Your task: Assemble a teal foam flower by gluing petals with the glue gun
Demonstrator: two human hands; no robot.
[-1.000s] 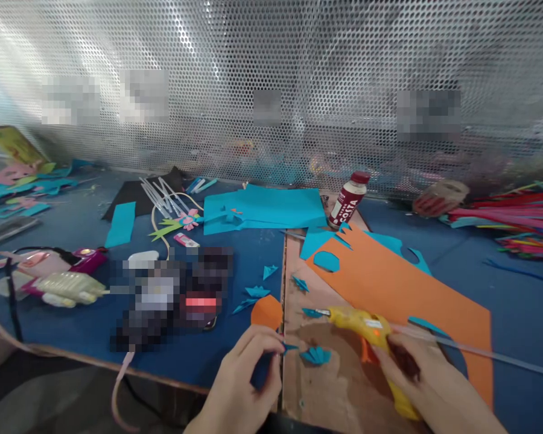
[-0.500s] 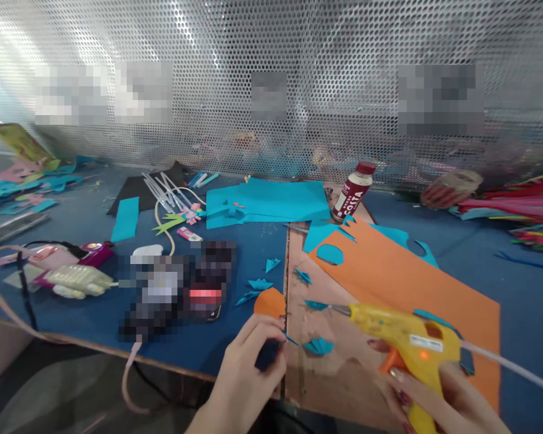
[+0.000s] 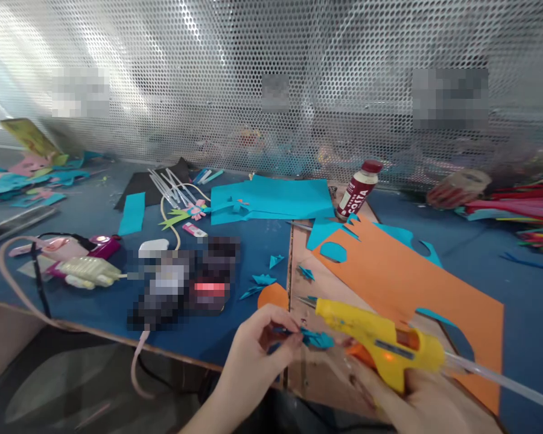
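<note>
My right hand [image 3: 389, 386] grips a yellow hot glue gun [image 3: 380, 337] with an orange trigger; a lit spot shows on its side. Its nozzle points left, above the pinkish board [image 3: 317, 386]. My left hand [image 3: 266, 349] is closed in a pinch, with a bit of blue paper at its fingertips. Right beside them is a folded blue paper piece [image 3: 317, 339]; where the pinched bit ends and this piece begins is hard to tell. Just behind my left hand lies an orange paper disc [image 3: 273, 295]. More small blue paper pieces [image 3: 263, 279] lie further back.
A large orange sheet [image 3: 407, 277] with cut-outs covers the right side. Behind it stands a Costa bottle [image 3: 359, 190]. Blue sheets [image 3: 276, 196] lie at the back, near clear glue sticks [image 3: 169, 187]. Cables, a second glue gun [image 3: 90, 271] and blurred dark devices [image 3: 167, 289] occupy the left.
The glue gun has moved left and tilted, its nozzle rising away from a small blue piece. My left hand has shifted right, up to the folded blue paper piece.
</note>
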